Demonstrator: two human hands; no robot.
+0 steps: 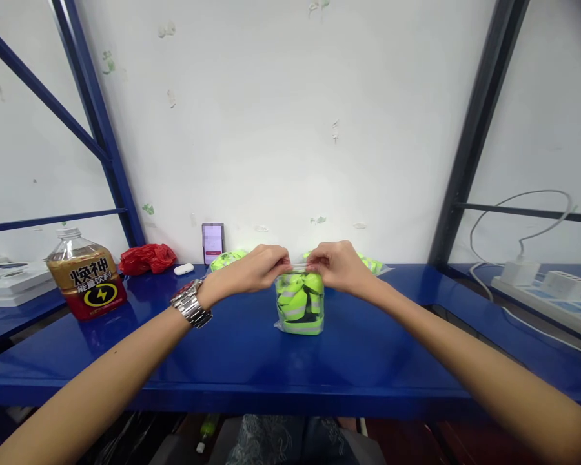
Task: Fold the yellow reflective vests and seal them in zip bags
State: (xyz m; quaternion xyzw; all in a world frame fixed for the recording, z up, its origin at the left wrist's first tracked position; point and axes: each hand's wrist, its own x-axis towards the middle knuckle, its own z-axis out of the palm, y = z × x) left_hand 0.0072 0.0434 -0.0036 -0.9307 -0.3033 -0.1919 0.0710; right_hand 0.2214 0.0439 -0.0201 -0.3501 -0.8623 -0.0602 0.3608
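A clear plastic bag (299, 307) stands upright on the blue table, packed with folded neon-yellow strips that carry grey reflective bands. My left hand (264, 266), with a metal watch on its wrist, pinches the left end of the bag's top edge. At the right end of that same edge, my right hand (336, 263) pinches with thumb and fingers. Between the two hands the top edge is drawn straight. Behind my left hand lies a neon-yellow bundle (226, 259); another neon-yellow bundle (372, 263) in clear plastic is partly hidden behind my right hand.
On the left stand a large drink bottle (88, 274), a crumpled red plastic bag (148, 258) and a small white case (183, 269). A phone (213, 243) leans on the wall. To the right are a power strip (552, 294) with cables and a dark flat object (469, 329).
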